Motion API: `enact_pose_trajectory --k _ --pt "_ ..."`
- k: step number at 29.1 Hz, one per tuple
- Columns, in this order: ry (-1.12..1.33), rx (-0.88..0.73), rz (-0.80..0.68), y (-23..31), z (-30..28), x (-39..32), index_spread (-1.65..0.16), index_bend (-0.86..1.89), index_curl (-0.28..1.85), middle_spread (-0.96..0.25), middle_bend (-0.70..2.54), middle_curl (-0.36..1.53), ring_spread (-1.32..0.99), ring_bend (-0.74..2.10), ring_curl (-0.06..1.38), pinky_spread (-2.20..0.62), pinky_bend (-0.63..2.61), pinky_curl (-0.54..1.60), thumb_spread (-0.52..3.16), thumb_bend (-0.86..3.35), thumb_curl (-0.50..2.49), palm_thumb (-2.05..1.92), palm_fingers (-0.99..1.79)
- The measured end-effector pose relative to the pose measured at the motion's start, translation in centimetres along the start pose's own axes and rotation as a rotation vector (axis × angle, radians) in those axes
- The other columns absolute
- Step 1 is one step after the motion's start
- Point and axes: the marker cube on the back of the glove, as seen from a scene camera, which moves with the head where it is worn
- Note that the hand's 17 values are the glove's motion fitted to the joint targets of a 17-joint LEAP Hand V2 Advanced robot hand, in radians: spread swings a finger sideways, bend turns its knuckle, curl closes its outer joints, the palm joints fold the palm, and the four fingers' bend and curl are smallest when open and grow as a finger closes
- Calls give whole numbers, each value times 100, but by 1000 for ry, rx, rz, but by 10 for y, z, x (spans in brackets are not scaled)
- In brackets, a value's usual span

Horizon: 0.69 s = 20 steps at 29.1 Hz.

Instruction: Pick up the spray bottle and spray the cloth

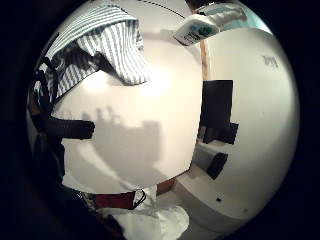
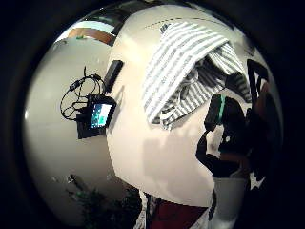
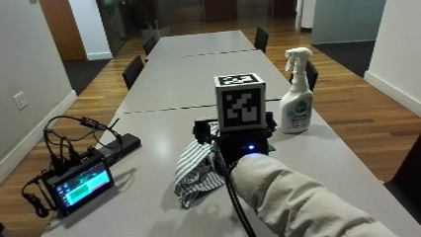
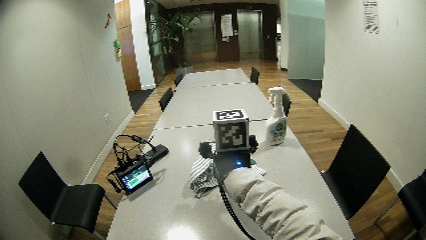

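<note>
Outside view: spray bottle (image 3: 297,101) stands upright, well beyond the right hand (image 3: 242,143) (fingers hidden, grip unclear) above the striped cloth (image 3: 195,170).

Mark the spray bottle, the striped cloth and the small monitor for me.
spray bottle (image 3: 295,111): outside view, on its labelled body.
striped cloth (image 3: 194,170): outside view, on the bunched folds beside the sleeve.
small monitor (image 3: 77,184): outside view, on its lit screen.

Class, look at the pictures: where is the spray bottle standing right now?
In the outside view the spray bottle stands upright on the grey table, near its right edge, beyond and right of the striped cloth, untouched.
</note>
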Motion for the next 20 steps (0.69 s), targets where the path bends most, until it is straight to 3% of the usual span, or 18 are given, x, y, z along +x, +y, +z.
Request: enact_pose_trajectory --k 8,20 --pt "12 -32 -6 2 9 -9 -15 33 23 -11 68 24 -15 77 27 -15 79 26 72 50 21 70 145" --pt "29 -43 -21 5 11 -19 -18 39 35 -14 78 37 -18 86 40 -18 88 39 101 47 31 73 133"
